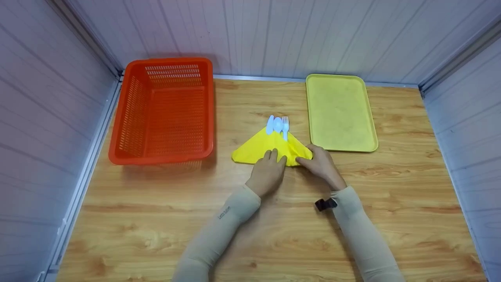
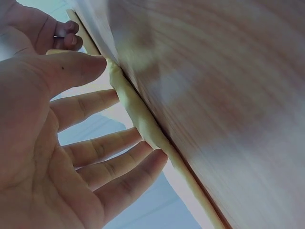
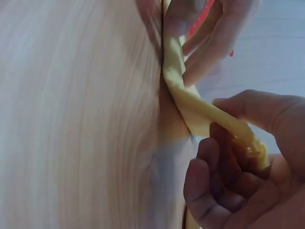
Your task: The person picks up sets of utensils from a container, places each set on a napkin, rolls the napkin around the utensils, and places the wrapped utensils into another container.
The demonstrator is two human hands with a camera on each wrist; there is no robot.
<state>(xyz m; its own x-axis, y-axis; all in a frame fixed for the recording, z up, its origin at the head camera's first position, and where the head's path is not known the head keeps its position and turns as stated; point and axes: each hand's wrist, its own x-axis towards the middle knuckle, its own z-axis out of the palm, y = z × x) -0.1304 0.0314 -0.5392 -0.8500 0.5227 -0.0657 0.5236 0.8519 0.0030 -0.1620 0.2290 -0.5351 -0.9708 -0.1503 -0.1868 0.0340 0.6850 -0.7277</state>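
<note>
In the head view, we look down on a wood-grain tabletop (image 1: pixel 289 239). At the centre of the frame lies a yellow cloth (image 1: pixel 254 149), folded into a triangle with its long edge toward the bottom. A pale knife (image 1: pixel 270 125), spoon (image 1: pixel 278 124) and fork (image 1: pixel 285 124) stick out side by side from its top. Below it, we see the left hand (image 1: pixel 267 172), relaxed and grasping nothing, its outstretched fingers resting on the cloth. The right hand (image 1: pixel 323 164) pinches the cloth's right corner. An orange-red basket (image 1: pixel 211 113) stands at upper left; a yellow tray (image 1: pixel 340 113) lies at upper right.

In the left wrist view, we see the left hand's spread fingers, fairly straight, their tips touching the cloth's edge, which runs diagonally through the middle. Part of the right hand shows at upper left.

In the right wrist view, we find the right hand at lower right, fingers curled around the cloth's corner, raised off the tabletop. The left hand's fingers touch the cloth near the top.
</note>
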